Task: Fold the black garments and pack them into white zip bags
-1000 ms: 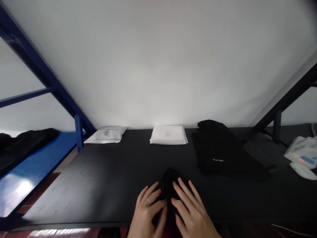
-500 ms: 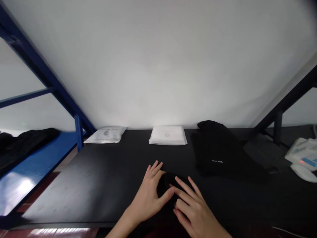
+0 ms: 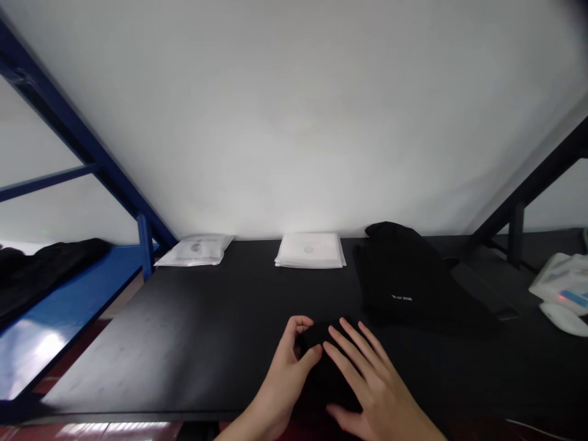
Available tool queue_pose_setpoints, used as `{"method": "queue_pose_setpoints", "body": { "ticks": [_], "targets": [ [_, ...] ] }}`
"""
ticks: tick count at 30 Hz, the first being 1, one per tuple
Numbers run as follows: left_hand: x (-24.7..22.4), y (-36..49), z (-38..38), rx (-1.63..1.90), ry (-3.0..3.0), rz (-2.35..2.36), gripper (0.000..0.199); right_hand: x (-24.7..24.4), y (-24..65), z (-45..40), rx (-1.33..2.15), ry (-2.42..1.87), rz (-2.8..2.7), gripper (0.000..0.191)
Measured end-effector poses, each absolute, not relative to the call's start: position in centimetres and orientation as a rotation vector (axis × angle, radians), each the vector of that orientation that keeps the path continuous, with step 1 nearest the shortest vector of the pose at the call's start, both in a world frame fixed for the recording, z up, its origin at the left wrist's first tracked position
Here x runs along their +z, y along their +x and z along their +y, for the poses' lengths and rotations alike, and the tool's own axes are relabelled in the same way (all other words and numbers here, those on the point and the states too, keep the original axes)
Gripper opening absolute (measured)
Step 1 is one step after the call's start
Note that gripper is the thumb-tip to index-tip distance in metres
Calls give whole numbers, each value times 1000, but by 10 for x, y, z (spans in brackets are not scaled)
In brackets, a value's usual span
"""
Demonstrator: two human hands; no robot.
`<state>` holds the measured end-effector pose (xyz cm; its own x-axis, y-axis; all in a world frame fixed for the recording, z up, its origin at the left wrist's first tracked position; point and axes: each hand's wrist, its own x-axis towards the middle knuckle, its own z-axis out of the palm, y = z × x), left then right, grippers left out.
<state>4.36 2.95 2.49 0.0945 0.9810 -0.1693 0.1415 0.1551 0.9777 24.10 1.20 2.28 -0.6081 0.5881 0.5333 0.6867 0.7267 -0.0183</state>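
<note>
- The left hand (image 3: 285, 373) is curled at the edge of a soft black cloth piece (image 3: 321, 373); I cannot tell if it grips.
- The right hand (image 3: 372, 392) lies open, fingers spread, on this cloth.
- The cloth lies on the black table (image 3: 138, 355), between both hands.
- Behind it are a folded black garment (image 3: 399, 275) and two flat white plastic packets (image 3: 310, 250).

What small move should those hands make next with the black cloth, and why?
Probably the right hand should press and smooth the black fabric, since its fingers lie spread on top, while the curled left hand steadies the fabric's edge, keeping it from shifting.
</note>
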Motion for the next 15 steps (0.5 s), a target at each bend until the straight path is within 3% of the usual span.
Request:
{"method": "queue_pose_setpoints", "body": {
  "ticks": [2, 7, 12, 15],
  "targets": [
    [31, 45, 30, 857, 1104, 1374, 26, 22, 239, 13, -268, -952, -2424, 70],
    [41, 42, 30, 732, 1127, 1405, 22, 23, 235, 19, -437, -933, -2296, 41],
    [41, 18, 69, 738, 2054, 1390, 14, 24, 238, 21, -479, -914, -2257, 42],
    [47, -1, 117, 690, 2441, 1537, 21, 26, 241, 22, -507, -883, -2281, 43]
  ]
}}
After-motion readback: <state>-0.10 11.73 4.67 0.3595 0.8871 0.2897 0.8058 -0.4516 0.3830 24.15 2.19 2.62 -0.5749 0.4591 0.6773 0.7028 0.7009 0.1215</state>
